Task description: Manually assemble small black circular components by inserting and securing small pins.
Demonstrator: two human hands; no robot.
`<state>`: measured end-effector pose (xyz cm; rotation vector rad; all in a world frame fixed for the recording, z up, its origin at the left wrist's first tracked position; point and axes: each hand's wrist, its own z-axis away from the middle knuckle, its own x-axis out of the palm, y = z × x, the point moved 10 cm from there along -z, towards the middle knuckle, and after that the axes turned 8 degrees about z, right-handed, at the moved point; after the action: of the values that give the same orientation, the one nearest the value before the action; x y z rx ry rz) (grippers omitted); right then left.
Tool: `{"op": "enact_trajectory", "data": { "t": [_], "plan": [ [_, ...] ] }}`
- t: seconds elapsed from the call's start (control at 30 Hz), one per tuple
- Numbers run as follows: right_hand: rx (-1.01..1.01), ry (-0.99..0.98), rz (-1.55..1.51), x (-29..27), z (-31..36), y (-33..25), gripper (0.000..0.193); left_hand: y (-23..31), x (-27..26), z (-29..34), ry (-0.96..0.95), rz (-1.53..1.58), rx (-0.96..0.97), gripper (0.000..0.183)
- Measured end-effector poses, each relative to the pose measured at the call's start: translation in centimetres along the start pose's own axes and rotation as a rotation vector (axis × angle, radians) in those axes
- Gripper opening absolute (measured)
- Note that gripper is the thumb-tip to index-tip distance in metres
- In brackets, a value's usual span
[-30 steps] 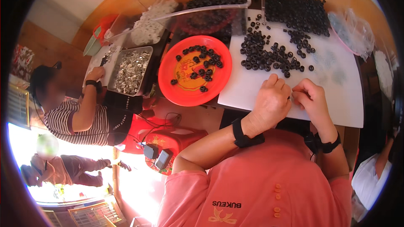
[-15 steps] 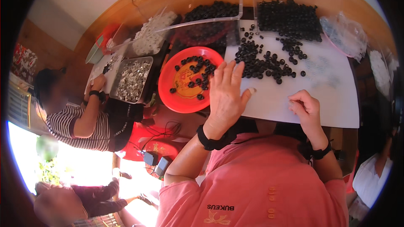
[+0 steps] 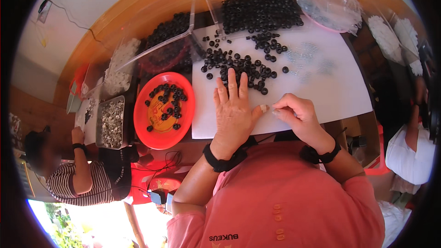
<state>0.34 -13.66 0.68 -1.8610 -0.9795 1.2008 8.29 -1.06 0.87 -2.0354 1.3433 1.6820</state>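
My left hand (image 3: 233,112) lies palm down with fingers spread over the white mat (image 3: 340,96). Its fingertips reach the near side of a loose heap of small black ringed beads (image 3: 251,68). Something pale, like tape, wraps the left thumb tip. Close to that thumb, my right hand (image 3: 301,117) has its thumb and fingers pinched together; whatever is between them is too small to make out. Tiny clear pieces (image 3: 305,57) are scattered on the mat beyond the right hand. To the left, a red oval plate (image 3: 183,124) carries several black beads.
Clear bins of black beads (image 3: 262,11) stand along the back. A plastic bag (image 3: 333,9) sits in a pink dish at the back right. Left of the plate is a metal-parts tray (image 3: 110,124), where another person (image 3: 82,174) works. A second person's white garment (image 3: 409,156) shows at right.
My left hand has moved right, from beside the red plate onto the mat at the beads. My right hand has come closer to the left thumb. The whole view has shifted.
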Motion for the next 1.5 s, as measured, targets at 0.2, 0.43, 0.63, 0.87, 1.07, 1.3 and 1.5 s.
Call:
{"op": "enact_trajectory", "data": {
  "t": [0.2,0.43,0.63,0.87,1.07,1.3,1.5],
  "plan": [
    [-0.064,0.055,0.100,-1.6,0.4,-1.2,0.005,1.5,-0.1,0.1,-0.012,0.024,0.063,0.075],
    [-0.109,0.168,0.716,-4.4,-3.2,-1.8,0.002,2.2,-0.6,0.5,-0.008,0.071,0.126,0.068],
    [-0.008,-0.026,0.984,-1.5,-6.2,0.0,0.003,1.6,-1.8,1.1,-0.032,0.236,0.150,0.059],
    [-0.059,-0.100,1.044,-0.3,-6.8,0.6,0.008,-3.1,-5.4,2.9,0.119,0.517,0.035,0.052],
    [-0.055,-0.135,1.060,0.2,-6.9,1.1,0.012,-3.0,-5.1,2.5,0.071,0.504,0.024,0.046],
    [-0.021,-0.106,1.013,-0.1,-7.2,0.5,0.016,-1.2,-5.1,1.6,0.128,0.371,0.139,0.043],
    [-0.046,-0.094,0.959,-0.4,-7.0,1.0,0.014,1.5,-4.6,2.9,0.158,0.301,0.242,0.028]
  ]
}}
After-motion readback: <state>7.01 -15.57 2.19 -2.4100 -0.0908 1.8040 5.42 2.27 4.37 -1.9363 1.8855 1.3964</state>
